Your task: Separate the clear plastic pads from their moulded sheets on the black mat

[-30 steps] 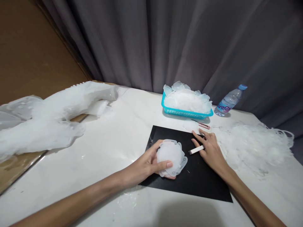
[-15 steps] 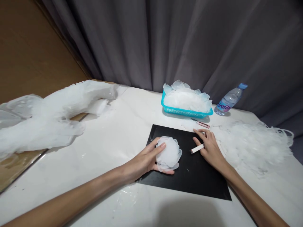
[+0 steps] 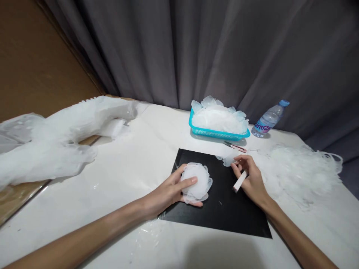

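Grip of the left hand (image 3: 177, 187) is closed on a stack of thin white pieces (image 3: 196, 182), thumb laid across the top and fingers underneath. Take the middle of the black sheet (image 3: 221, 213) as the clock's centre, twelve pointing away from the person: the stack sits above the sheet toward ten o'clock. At two, the right hand (image 3: 251, 182) is mostly curled, with a white stick (image 3: 240, 182) held between its fingers, the stick's dark end pointing to about seven. Its fingertips touch the edge of some loose white pieces (image 3: 228, 160) near twelve, lapping the sheet's far edge; whether they pinch them I cannot tell.

Between two and three, right of that hand, a tangled heap of translucent white scraps (image 3: 300, 173) spreads over the white desk (image 3: 126, 175). A pink-handled tool (image 3: 238, 148) with a dark tip lies just beyond the loose pieces, between twelve and one. At ten, well apart from the sheet, rests a bulky white bundle (image 3: 67, 130). Farther off at twelve stands a blue basket (image 3: 218, 133) heaped with more white pieces (image 3: 220, 118), and near its right end, at one, a blue-capped water bottle (image 3: 267, 120). Behind everything hangs a grey curtain (image 3: 196, 48).
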{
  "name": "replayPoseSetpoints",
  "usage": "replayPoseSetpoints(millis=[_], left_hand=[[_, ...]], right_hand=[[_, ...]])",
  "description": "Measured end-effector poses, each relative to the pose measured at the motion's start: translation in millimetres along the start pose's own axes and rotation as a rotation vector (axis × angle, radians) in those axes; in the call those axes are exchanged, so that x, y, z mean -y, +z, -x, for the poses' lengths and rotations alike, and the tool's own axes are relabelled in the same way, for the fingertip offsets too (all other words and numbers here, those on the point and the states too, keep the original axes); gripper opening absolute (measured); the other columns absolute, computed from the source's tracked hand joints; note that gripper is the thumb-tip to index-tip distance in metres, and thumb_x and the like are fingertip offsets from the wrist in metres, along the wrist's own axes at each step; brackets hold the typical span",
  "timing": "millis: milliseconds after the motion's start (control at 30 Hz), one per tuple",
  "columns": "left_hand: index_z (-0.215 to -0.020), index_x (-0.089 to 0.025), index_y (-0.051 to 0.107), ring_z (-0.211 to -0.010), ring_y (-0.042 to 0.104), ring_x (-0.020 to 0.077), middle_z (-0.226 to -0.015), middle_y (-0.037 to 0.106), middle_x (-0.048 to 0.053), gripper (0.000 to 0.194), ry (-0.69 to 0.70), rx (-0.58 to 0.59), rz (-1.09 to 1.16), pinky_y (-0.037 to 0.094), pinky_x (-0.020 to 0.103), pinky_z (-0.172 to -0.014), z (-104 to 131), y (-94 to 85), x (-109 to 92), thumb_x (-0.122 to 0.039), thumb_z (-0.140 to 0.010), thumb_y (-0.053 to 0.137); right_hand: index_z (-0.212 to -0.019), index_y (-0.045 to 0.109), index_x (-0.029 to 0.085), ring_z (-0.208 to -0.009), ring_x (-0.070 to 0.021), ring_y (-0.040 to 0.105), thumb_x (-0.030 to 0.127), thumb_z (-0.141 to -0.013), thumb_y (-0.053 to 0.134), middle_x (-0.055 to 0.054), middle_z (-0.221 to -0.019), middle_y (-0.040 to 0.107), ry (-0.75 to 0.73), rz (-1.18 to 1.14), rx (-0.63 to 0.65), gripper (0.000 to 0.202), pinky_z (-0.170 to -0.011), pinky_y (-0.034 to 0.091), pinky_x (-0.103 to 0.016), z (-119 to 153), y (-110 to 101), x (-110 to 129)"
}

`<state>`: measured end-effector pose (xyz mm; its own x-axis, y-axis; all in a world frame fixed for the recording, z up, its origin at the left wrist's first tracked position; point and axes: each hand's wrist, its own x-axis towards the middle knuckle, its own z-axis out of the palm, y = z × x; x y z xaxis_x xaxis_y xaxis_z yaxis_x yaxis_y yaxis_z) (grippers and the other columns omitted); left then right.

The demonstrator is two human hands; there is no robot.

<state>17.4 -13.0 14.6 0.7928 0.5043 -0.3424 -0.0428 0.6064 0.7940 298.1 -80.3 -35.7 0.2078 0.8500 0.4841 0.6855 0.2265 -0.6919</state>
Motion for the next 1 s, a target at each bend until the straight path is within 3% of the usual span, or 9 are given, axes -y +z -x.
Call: replayPoseSetpoints(millis=[100,233,400,467,567,733,800,900,1000], left_hand=[[-0.136,-0.020,0.048,-0.110,0.071,0.0328,-0.133,0.062,0.015,0.042,0.018,-0.001,-0.014,0.060,0.054,-0.096,0,-0.3,1,-0.030,-0.100,0.065],[-0.138,-0.020,0.046,-0.108,0.072,0.0321,-0.129,0.063,0.014,0.041,0.020,-0.010,-0.014,0.060,0.054,-0.096,0,0.0,2,-0.029,-0.101,0.063],[-0.135,-0.020,0.048,-0.108,0.071,0.0315,-0.128,0.063,0.014,0.039,0.031,-0.005,-0.023,0.061,0.052,-0.095,0,0.3,2,-0.030,-0.101,0.063],[-0.134,-0.020,0.048,-0.108,0.071,0.0313,-0.129,0.062,0.014,0.039,0.034,-0.004,-0.024,0.062,0.052,-0.094,0,-0.2,2,-0.031,-0.101,0.064],[-0.135,-0.020,0.048,-0.106,0.072,0.0309,-0.131,0.062,0.015,0.042,0.033,-0.008,-0.013,0.062,0.053,-0.094,0,-1.3,3,-0.032,-0.099,0.067],[-0.136,-0.022,0.048,-0.104,0.073,0.0308,-0.133,0.061,0.014,0.044,0.020,-0.039,0.030,0.060,0.055,-0.096,-2,-1.5,3,-0.034,-0.099,0.067],[-0.134,-0.021,0.049,-0.105,0.073,0.0316,-0.131,0.062,0.013,0.043,0.028,-0.041,0.025,0.060,0.055,-0.096,-3,-1.9,4,-0.034,-0.098,0.068],[-0.133,-0.022,0.050,-0.107,0.071,0.0314,-0.128,0.063,0.012,0.042,0.040,-0.036,0.000,0.060,0.055,-0.095,-5,-3.8,9,-0.034,-0.097,0.069],[-0.134,-0.024,0.051,-0.108,0.070,0.0297,-0.124,0.064,0.010,0.043,0.036,-0.024,-0.033,0.059,0.054,-0.095,-5,-5.9,11,-0.035,-0.097,0.069]], right_hand=[[-0.119,0.057,0.023,-0.070,-0.0151,0.054,0.025,-0.100,0.057,0.000,-0.087,0.053,-0.009,-0.021,-0.003,0.019,-0.066,0.048,-0.030,0,-2,4],[-0.114,0.062,0.021,-0.080,-0.0186,0.057,0.025,-0.102,0.052,-0.004,-0.094,0.054,-0.094,0.150,-0.044,0.016,-0.072,0.051,-0.033,0,-9,7],[-0.134,0.059,0.020,-0.106,-0.0325,0.055,0.041,-0.100,0.057,-0.016,-0.131,0.058,-0.123,0.496,0.162,0.039,-0.087,0.053,-0.048,2,-15,-5],[-0.141,0.056,0.022,-0.106,-0.0343,0.052,0.044,-0.101,0.056,-0.014,-0.129,0.063,-0.101,0.540,0.225,0.046,-0.086,0.052,-0.049,2,-17,-10],[-0.141,0.058,0.021,-0.099,-0.0327,0.053,0.046,-0.102,0.056,-0.013,-0.116,0.069,-0.047,0.492,0.237,0.047,-0.085,0.052,-0.048,1,-19,-11],[-0.117,0.071,0.022,-0.092,-0.0294,0.060,0.045,-0.099,0.062,-0.009,-0.105,0.073,0.069,0.321,0.178,0.031,-0.083,0.051,-0.045,0,-23,-3],[-0.118,0.072,0.023,-0.088,-0.0268,0.062,0.043,-0.099,0.062,-0.008,-0.103,0.072,0.088,0.242,0.154,0.029,-0.081,0.052,-0.042,-1,-24,7],[-0.131,0.069,0.028,-0.094,-0.0243,0.063,0.035,-0.100,0.063,-0.007,-0.109,0.066,0.021,0.136,0.093,0.032,-0.082,0.053,-0.039,0,-22,30],[-0.142,0.062,0.034,-0.108,-0.0229,0.061,0.018,-0.103,0.055,-0.008,-0.122,0.057,-0.164,0.101,0.050,0.043,-0.086,0.053,-0.036,7,-11,53]])
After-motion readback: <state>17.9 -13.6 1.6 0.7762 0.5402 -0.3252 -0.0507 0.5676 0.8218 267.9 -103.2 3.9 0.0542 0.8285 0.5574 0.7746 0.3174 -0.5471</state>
